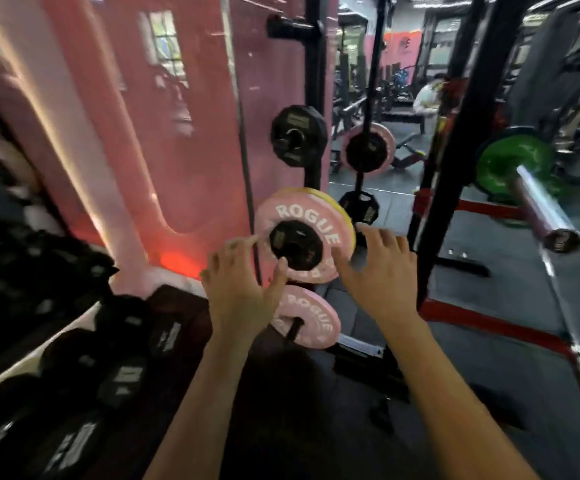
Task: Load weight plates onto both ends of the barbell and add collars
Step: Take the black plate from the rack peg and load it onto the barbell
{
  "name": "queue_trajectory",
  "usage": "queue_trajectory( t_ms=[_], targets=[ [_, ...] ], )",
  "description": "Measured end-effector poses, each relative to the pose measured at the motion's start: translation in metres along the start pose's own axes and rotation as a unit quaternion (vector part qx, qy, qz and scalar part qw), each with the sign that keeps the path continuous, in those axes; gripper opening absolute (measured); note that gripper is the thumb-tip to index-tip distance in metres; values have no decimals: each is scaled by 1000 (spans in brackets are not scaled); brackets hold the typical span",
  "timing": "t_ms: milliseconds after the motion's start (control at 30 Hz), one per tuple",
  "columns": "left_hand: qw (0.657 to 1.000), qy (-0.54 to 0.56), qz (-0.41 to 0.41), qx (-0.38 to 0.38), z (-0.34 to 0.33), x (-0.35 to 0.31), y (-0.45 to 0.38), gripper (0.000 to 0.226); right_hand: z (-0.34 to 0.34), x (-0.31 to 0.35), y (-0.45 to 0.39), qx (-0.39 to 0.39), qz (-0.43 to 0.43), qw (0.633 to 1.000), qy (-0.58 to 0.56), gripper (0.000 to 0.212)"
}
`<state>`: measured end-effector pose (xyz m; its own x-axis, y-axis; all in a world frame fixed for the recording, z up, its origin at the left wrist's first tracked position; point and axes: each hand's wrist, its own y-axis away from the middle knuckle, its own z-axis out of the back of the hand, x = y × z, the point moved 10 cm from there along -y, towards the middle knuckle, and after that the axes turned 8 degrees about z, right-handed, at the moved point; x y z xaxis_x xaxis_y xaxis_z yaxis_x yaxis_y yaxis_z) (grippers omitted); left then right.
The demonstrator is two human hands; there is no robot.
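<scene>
A pink ROGUE plate hangs on a storage peg of the black rack post, with a small black plate in front of it and a yellow plate behind. My left hand reaches in from the left with spread fingers, its thumb touching the small black plate. My right hand hovers open at the plates' right edge. A second pink plate hangs on the peg below. To the right, the barbell sleeve juts toward me with a green plate on it.
Black plates hang higher on the rack post. A mirror behind reflects more plates and a person. Dumbbells fill a rack at the lower left. A black upright and red base rails stand to the right.
</scene>
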<state>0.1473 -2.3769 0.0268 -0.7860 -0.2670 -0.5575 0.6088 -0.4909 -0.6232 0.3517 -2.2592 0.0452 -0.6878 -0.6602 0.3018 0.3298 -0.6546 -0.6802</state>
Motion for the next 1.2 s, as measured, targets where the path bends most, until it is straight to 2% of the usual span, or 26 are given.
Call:
queue_trajectory(
  t_ms=[133,233,367,500,800,1033,1200],
  targets=[
    [999,10,38,8,23,63,-32,64,-47,71,-25,13,38,998,-37,55],
    [999,14,49,9,36,104,-59,61,-80,112,-46,21,45,997,-51,57],
    [999,21,47,0,40,143,-99,58,-121,148,-70,27,35,998,-45,53],
    [998,38,39,23,13,158,-131,63,-147,163,-85,26,24,999,-21,52],
    [993,92,11,67,-81,156,-194,60,-187,100,-139,11,-45,999,22,52],
    [988,102,-9,116,-182,137,-258,54,-223,22,-201,-9,-102,995,21,53],
    [990,112,3,87,-231,133,-313,54,-244,-22,-253,-23,-111,993,20,52]
  ],
)
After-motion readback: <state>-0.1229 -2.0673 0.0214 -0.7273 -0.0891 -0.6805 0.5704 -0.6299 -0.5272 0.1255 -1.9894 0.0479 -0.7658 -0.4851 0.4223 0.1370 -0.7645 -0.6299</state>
